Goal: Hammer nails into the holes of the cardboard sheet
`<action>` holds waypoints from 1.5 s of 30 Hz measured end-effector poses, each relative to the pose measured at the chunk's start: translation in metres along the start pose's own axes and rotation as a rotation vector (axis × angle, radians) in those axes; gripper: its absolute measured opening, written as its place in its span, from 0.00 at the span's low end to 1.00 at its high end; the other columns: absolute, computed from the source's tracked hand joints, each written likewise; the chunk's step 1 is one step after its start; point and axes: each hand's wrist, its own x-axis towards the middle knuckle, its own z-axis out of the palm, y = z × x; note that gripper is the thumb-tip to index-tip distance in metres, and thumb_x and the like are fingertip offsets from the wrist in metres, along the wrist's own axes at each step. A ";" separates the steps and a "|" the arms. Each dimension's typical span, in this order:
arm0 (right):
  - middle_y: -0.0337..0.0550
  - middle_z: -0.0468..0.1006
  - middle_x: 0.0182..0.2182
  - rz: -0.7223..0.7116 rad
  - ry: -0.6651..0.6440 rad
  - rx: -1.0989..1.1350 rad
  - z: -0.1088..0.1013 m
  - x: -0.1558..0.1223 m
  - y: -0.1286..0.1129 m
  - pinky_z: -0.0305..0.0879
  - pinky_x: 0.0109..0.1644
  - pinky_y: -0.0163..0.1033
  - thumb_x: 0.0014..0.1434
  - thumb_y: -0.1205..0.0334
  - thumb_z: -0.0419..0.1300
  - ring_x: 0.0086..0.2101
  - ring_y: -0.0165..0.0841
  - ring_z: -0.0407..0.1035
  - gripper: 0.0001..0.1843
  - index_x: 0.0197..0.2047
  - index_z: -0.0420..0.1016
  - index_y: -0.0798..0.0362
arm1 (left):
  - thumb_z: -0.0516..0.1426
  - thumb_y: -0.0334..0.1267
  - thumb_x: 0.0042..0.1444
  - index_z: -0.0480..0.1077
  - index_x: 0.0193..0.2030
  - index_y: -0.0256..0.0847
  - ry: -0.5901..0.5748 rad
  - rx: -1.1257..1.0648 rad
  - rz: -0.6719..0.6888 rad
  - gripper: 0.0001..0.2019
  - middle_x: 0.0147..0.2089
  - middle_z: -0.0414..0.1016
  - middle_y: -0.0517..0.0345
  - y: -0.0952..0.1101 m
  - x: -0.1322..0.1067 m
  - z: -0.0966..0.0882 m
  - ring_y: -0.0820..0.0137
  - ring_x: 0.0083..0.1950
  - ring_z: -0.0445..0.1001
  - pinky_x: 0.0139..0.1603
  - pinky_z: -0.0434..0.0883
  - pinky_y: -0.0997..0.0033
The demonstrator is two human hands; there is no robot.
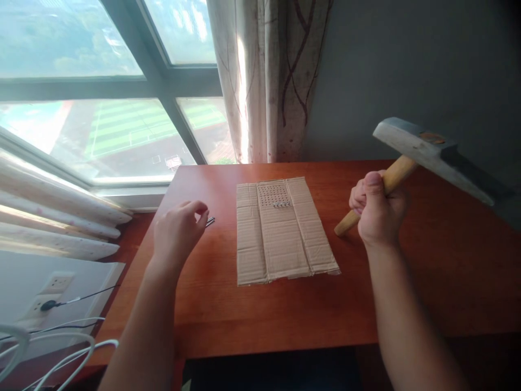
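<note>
One wooden-handled, grey-metal hammer (415, 142) is gripped by my right hand (378, 210), right of flat brown cardboard (285, 241); whether my curled left hand (179, 225) holds thin silvery rods (210, 221), I can't tell; nudging could scatter them.

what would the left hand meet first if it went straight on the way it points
The left hand would probably meet the slim metal pieces first, with the cardboard beyond them. Depth is unclear; it may be touching the pieces now.

Hammer (401, 167) in right hand (376, 212), cardboard (285, 239) on desk (220, 312)
</note>
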 end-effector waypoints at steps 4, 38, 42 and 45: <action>0.29 0.51 0.16 -0.008 0.015 0.038 -0.002 -0.001 0.000 0.42 0.18 0.36 0.60 0.40 0.62 0.15 0.24 0.46 0.30 0.22 0.51 0.48 | 0.53 0.45 0.64 0.77 0.40 0.46 -0.148 0.149 0.025 0.12 0.42 0.81 0.52 -0.003 -0.016 0.011 0.62 0.33 0.76 0.28 0.58 0.67; 0.29 0.50 0.16 0.018 0.037 0.019 -0.005 0.000 0.001 0.43 0.18 0.36 0.60 0.41 0.62 0.15 0.24 0.47 0.28 0.23 0.52 0.48 | 0.64 0.41 0.55 0.79 0.36 0.41 0.066 -0.856 0.204 0.07 0.29 0.80 0.59 0.096 0.026 0.018 0.72 0.28 0.75 0.28 0.71 0.74; 0.29 0.51 0.15 0.007 0.022 0.060 -0.004 -0.001 0.000 0.42 0.17 0.36 0.61 0.43 0.63 0.15 0.23 0.46 0.28 0.22 0.53 0.48 | 0.64 0.41 0.55 0.79 0.36 0.41 0.066 -0.850 0.206 0.07 0.29 0.79 0.59 0.096 0.024 0.016 0.72 0.28 0.75 0.29 0.72 0.74; 0.29 0.51 0.15 -0.001 0.014 0.068 -0.004 -0.001 0.001 0.41 0.17 0.36 0.61 0.44 0.63 0.15 0.23 0.47 0.28 0.22 0.53 0.48 | 0.63 0.40 0.56 0.79 0.36 0.41 0.073 -0.842 0.219 0.06 0.29 0.79 0.59 0.096 0.024 0.016 0.73 0.28 0.75 0.29 0.71 0.75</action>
